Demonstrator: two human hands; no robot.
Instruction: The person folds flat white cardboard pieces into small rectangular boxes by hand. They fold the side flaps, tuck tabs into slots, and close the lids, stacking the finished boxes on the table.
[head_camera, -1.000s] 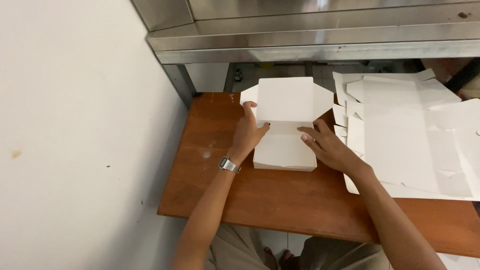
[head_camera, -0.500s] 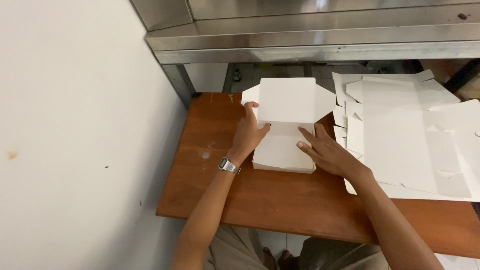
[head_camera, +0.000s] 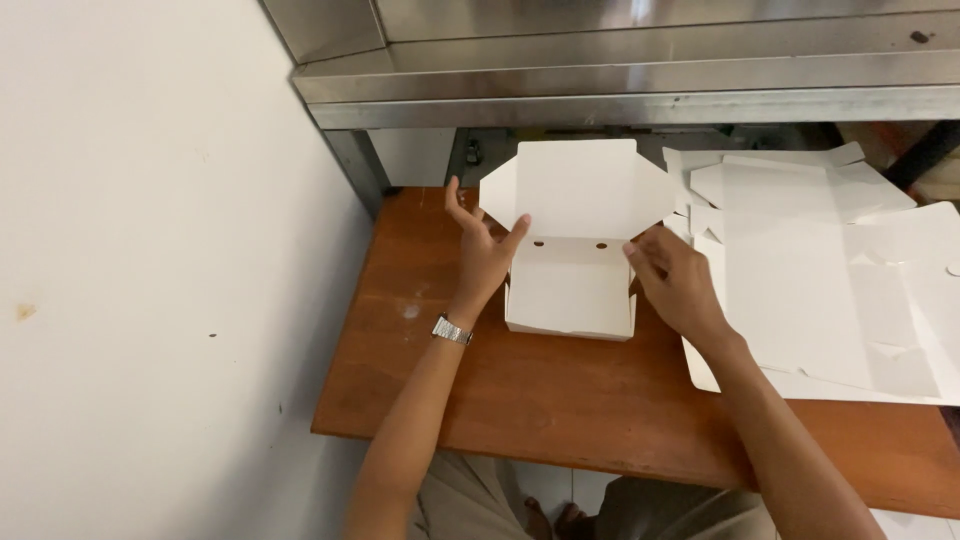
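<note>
Two bare hands work at a white cardboard box (head_camera: 570, 290) that sits near the middle of the frame on a brown wooden bench (head_camera: 560, 400). The box is folded into shape with its lid (head_camera: 578, 187) standing open and tilted back toward the top of the frame; two small round holes show in the back wall just under the lid's fold. The left hand (head_camera: 483, 250) is at the box's left side, fingers spread and pointing up, the thumb reaching toward the lid's lower left corner; the hand is open and grips nothing, and whether the thumb actually touches the card cannot be told. A silver wristwatch (head_camera: 452, 329) sits on that wrist. The right hand (head_camera: 678, 283) lies at the box's right side, fingers loosely bent and resting against the right wall near the upper corner, not closed around anything. To the right of the box, filling the right part of the frame, lies a stack of flat, unfolded white box blanks (head_camera: 830, 290), their flaps and cut edges fanned out; the right forearm crosses over the stack's lower left corner. Across the top of the frame runs a steel shelf (head_camera: 640, 70), with a grey metal leg (head_camera: 355, 165) coming down at the bench's upper left corner. A plain white wall (head_camera: 150, 270) fills the left of the frame.
</note>
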